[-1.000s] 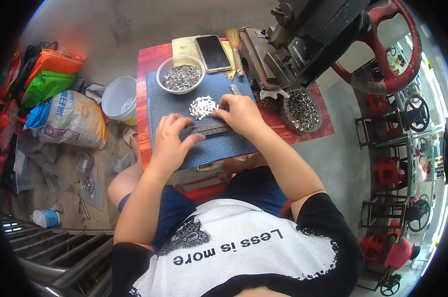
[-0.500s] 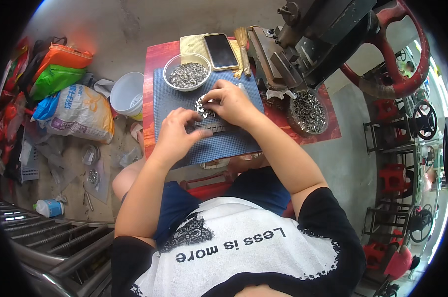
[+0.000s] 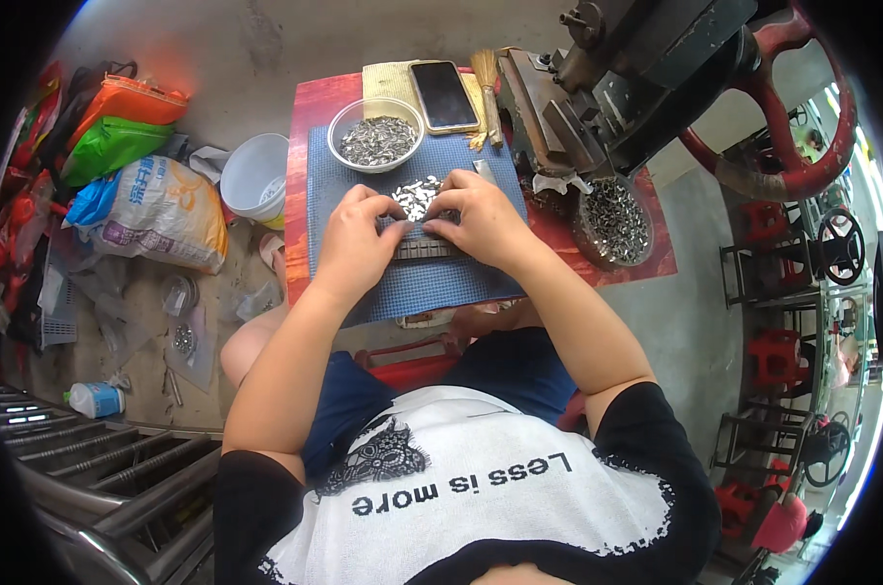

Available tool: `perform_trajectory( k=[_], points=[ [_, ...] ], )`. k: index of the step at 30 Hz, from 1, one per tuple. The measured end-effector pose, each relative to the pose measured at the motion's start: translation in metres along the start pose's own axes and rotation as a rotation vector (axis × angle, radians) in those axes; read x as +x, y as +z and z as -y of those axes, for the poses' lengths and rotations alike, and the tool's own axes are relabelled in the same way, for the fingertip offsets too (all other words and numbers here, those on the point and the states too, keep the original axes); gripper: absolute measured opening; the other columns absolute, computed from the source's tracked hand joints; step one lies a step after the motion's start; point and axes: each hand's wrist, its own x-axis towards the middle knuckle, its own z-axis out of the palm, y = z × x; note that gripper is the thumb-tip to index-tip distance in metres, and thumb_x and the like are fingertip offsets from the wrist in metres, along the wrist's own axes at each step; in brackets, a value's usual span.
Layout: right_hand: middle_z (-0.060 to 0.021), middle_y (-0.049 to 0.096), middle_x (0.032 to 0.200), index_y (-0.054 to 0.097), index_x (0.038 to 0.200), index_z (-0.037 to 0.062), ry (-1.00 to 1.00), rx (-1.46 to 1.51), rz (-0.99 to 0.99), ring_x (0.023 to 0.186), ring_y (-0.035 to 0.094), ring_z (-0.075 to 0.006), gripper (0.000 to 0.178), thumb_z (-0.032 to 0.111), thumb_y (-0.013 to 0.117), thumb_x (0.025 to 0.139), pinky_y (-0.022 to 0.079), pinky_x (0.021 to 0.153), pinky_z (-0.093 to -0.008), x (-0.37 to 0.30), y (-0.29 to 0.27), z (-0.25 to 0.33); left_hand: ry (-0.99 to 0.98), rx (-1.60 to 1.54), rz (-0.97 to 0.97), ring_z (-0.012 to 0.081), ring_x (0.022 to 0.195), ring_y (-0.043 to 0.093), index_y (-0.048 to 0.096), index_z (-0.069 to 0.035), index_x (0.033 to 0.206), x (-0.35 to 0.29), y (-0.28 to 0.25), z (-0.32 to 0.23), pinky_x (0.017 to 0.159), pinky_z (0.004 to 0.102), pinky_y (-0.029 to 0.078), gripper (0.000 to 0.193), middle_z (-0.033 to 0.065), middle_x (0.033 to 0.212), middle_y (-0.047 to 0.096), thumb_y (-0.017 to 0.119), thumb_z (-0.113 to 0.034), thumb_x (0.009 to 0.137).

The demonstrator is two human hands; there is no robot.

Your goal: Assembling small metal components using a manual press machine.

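Worktop [image 3: 310, 102]: red, patterned, bearing a blue textured mat [image 3: 373, 302]. Room: grey floor [image 3: 656, 336]; dark press [image 3: 656, 73] with red handwheel [image 3: 753, 182] at right; filled bags [image 3: 169, 210] at left. Metal pieces [image 3: 417, 198]: short, bright silver, heaped loosely on the mat, just beyond a segmented metal strip [image 3: 425, 250]. Left hand [image 3: 357, 239], right hand [image 3: 482, 222]: fingers [image 3: 396, 231] curled inward at the strip; whether pinching a piece, cannot tell

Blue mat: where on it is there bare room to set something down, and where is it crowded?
The widest bare patch lies between the bar and the near edge of the mat. A smaller one lies between bowl, left hand and left edge. Left hand, right hand, bar and pieces crowd the middle; the bowl takes the far left.
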Motion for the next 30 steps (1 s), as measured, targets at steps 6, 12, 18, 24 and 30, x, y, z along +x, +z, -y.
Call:
perform_trajectory(
  k=[6,12,18,24,30],
  points=[
    [-0.0106,0.062,0.091,0.073,0.092,0.0035,-0.011,0.073,0.022,0.088,0.063,-0.0291,0.014,0.003,0.076,0.078,0.052,0.079,-0.0374,-0.003,0.001,-0.001,0.025,0.081,-0.031,0.0326,0.096,0.063,0.074,-0.002,0.087,0.002,0.011,0.009,0.085,0.0412,0.051,0.016,0.0133,0.100,0.062,0.079,-0.013,0.076],
    [-0.0112,0.063,0.092,0.071,0.091,0.0034,0.117,0.201,-0.026,0.083,0.064,-0.0299,0.009,0.004,0.071,0.082,0.052,0.075,-0.0383,-0.007,-0.001,0.000,0.060,0.076,-0.077,0.0324,0.096,0.063,0.071,0.000,0.090,-0.002,0.011,0.017,0.085,0.0407,0.051,0.018,0.0148,0.102,0.062,0.077,-0.012,0.079],
    [-0.0106,0.062,0.088,0.071,0.089,0.0034,0.170,0.074,0.024,0.081,0.063,-0.0287,0.011,0.011,0.075,0.082,0.051,0.073,-0.0371,-0.005,0.000,0.005,0.014,-0.066,0.000,0.0219,0.078,0.060,0.069,0.001,0.092,-0.006,-0.012,0.018,0.073,0.0342,0.051,0.016,0.0122,0.101,0.061,0.073,-0.011,0.084],
    [-0.0120,0.062,0.085,0.071,0.091,0.0026,0.099,-0.168,0.055,0.080,0.063,-0.0293,0.015,0.015,0.076,0.082,0.051,0.073,-0.0371,-0.002,0.002,0.009,0.087,-0.140,0.176,0.0213,0.083,0.060,0.069,0.000,0.093,-0.015,-0.026,0.017,0.077,0.0331,0.050,0.014,0.0098,0.100,0.060,0.073,-0.011,0.083],
    [-0.0095,0.071,0.084,0.068,0.098,-0.0012,0.317,0.156,-0.045,0.074,0.064,-0.0145,0.017,0.011,0.071,0.087,0.051,0.071,-0.0284,-0.017,-0.019,0.007,0.169,-0.043,0.283,0.0201,0.085,0.057,0.067,0.000,0.095,-0.015,-0.031,0.017,0.076,0.0322,0.048,0.015,0.0073,0.099,0.059,0.073,-0.010,0.084]
  ],
)
